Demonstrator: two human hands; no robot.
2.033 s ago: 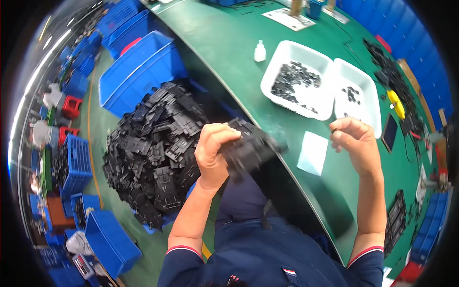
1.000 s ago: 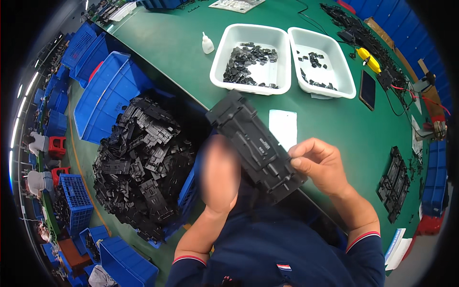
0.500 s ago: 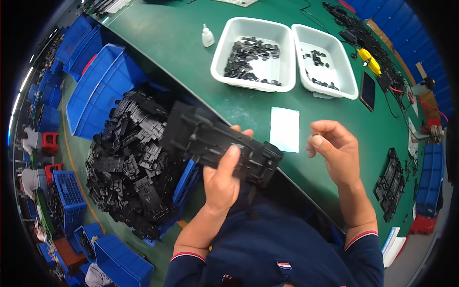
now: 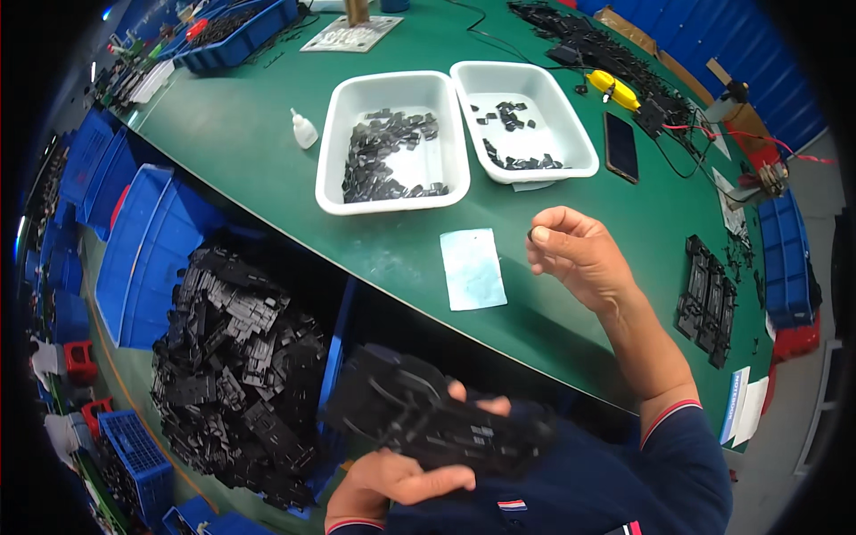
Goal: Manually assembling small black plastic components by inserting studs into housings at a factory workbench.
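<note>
My left hand [image 4: 406,480] grips a long black moulded plastic part [image 4: 428,412] from below, holding it low in front of my body beyond the table edge. Its thumb lies along the near side, and two fingertips show at the far side. Over the green table, my right hand [image 4: 584,259] pinches a tiny dark piece [image 4: 532,235] between thumb and forefinger; most of it is hidden. A pale blue-white sheet [image 4: 473,269] lies on the table just left of that hand. Two white tubs [image 4: 392,209] [image 4: 584,169] behind it hold small black pieces.
A large heap of black plastic parts [image 4: 241,366] fills a blue crate at the left, below the table. A white squeeze bottle [image 4: 304,130], a phone [image 4: 621,147] and a yellow tool [image 4: 613,90] lie on the table. More black parts [image 4: 706,303] lie at the right.
The view has shifted, so the tubs and sheet appear further left. My left hand has drawn the black part down toward my body. My right hand keeps its pinch over the table.
</note>
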